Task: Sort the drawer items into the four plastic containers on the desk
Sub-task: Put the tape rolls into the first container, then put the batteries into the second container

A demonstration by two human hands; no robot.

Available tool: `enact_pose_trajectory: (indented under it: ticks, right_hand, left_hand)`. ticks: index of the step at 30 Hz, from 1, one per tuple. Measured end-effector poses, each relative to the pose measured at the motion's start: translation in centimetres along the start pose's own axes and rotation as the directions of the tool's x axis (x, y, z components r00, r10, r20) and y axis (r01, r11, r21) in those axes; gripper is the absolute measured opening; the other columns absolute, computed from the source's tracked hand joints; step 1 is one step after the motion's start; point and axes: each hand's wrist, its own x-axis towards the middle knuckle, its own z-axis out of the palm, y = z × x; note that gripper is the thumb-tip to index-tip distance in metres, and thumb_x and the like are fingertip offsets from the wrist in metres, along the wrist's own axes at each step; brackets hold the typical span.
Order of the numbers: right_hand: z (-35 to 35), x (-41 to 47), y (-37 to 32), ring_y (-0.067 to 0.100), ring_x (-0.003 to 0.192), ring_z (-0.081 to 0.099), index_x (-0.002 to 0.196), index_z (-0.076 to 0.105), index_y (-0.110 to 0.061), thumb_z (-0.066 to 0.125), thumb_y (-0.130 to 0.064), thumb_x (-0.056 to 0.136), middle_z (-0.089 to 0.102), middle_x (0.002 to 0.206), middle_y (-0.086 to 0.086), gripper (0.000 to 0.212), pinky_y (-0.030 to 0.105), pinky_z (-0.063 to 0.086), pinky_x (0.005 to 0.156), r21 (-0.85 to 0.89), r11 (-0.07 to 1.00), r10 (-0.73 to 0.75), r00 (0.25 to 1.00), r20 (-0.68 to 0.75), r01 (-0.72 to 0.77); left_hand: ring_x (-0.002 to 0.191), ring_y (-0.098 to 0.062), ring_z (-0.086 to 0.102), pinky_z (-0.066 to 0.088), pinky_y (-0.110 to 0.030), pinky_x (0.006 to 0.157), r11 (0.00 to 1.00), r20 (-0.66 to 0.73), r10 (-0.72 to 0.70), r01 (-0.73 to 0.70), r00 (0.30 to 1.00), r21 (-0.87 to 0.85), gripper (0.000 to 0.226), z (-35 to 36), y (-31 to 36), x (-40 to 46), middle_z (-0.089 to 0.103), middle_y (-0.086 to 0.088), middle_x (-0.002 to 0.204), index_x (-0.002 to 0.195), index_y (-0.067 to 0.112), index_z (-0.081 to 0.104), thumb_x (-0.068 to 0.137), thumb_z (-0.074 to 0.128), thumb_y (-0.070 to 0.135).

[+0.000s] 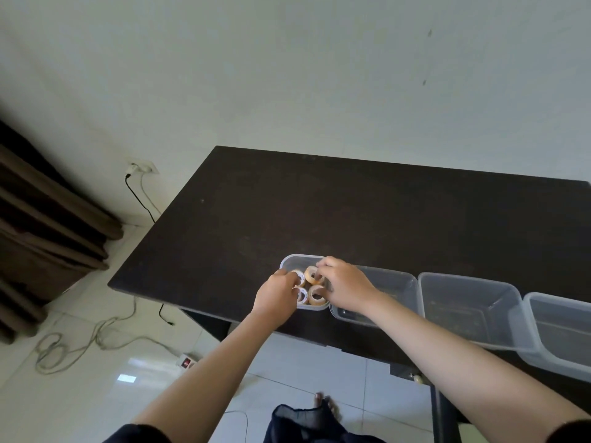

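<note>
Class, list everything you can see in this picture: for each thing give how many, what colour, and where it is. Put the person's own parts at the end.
Desk: one, dark brown, against the pale wall.
Plastic containers: four, clear, in a row along the desk's near edge; leftmost, second, third, fourth.
Tape rolls: four seen, tan and white, in the leftmost container.
Wall socket: one, white, low on the wall, left.
Cables: black and pale, count unclear, trailing over the floor.
Power strip: one, white with a red switch, on the floor.
Curtain: brown, far left.
Left hand: fingers on a roll.
Right hand: fingers curled on a roll.
Foot: one seen, on the tiles.
</note>
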Motion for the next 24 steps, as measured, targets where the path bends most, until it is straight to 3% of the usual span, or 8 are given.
enact_pose_trajectory:
  ticks: [8, 11, 14, 20, 24]
  right_hand:
    - [1.6, -9.2, -3.6, 0.032, 0.089, 0.062, 0.090, 0.068, -0.007, 0.071, -0.012, 0.073, 0.065, 0.095, 0.010, 0.018, 0.040, 0.052, 0.071, 0.011, 0.994, -0.099, 0.964, -0.247, 0.105]
    - [3.0, -14.3, -4.8, 0.030, 0.087, 0.062, 0.090, 0.068, -0.007, 0.071, -0.010, 0.072, 0.066, 0.093, 0.010, 0.018, 0.038, 0.053, 0.072, 0.036, 0.994, -0.093, 0.965, -0.245, 0.105]
    - [4.4, -21.1, -5.5, 0.027, 0.092, 0.060, 0.096, 0.067, -0.008, 0.066, -0.018, 0.079, 0.064, 0.099, 0.007, 0.019, 0.039, 0.051, 0.077, 0.050, 0.997, -0.048, 0.978, -0.202, 0.059]
    - [5.8, -32.5, -3.6, 0.017, 0.111, 0.053, 0.111, 0.063, -0.014, 0.058, -0.026, 0.088, 0.062, 0.114, 0.000, 0.027, 0.030, 0.043, 0.092, 0.065, 0.984, 0.173, 0.977, -0.127, -0.166]
    - [5.7, -38.1, -0.7, 0.018, 0.109, 0.054, 0.108, 0.063, -0.013, 0.057, -0.024, 0.088, 0.063, 0.112, 0.001, 0.024, 0.029, 0.043, 0.089, 0.061, 0.965, 0.261, 0.961, -0.091, -0.256]
  left_hand:
    - [0.089, -0.025, 0.060, 0.049, -0.034, 0.066, 0.994, -0.123, 0.017, -0.031, 0.992, -0.108, 0.018, 1.7, 1.4, -10.7, 0.059, -0.002, 0.101, 0.098, 0.014, 0.066, 0.088, 0.051, 0.018]
    - [0.090, -0.024, 0.060, 0.046, -0.030, 0.066, 0.994, -0.092, 0.016, -0.027, 0.996, -0.110, 0.018, 3.5, 2.3, -15.4, 0.058, -0.002, 0.101, 0.100, 0.015, 0.064, 0.089, 0.051, 0.020]
    - [0.096, -0.022, 0.061, 0.052, -0.035, 0.078, 0.988, -0.016, 0.012, -0.015, 1.000, -0.154, 0.021, 6.0, 4.1, -20.3, 0.059, -0.002, 0.107, 0.105, 0.016, 0.065, 0.090, 0.052, 0.023]
    - [0.097, -0.020, 0.061, 0.051, -0.030, 0.082, 0.980, 0.114, 0.102, -0.081, 0.988, -0.179, 0.024, 10.8, 9.7, -25.9, 0.058, -0.002, 0.112, 0.112, 0.015, 0.063, 0.093, 0.051, 0.023]
    - [0.095, -0.019, 0.061, 0.053, -0.031, 0.083, 0.976, 0.164, 0.146, -0.115, 0.976, -0.185, 0.025, 13.9, 13.7, -26.9, 0.058, 0.000, 0.112, 0.112, 0.016, 0.063, 0.092, 0.050, 0.024]
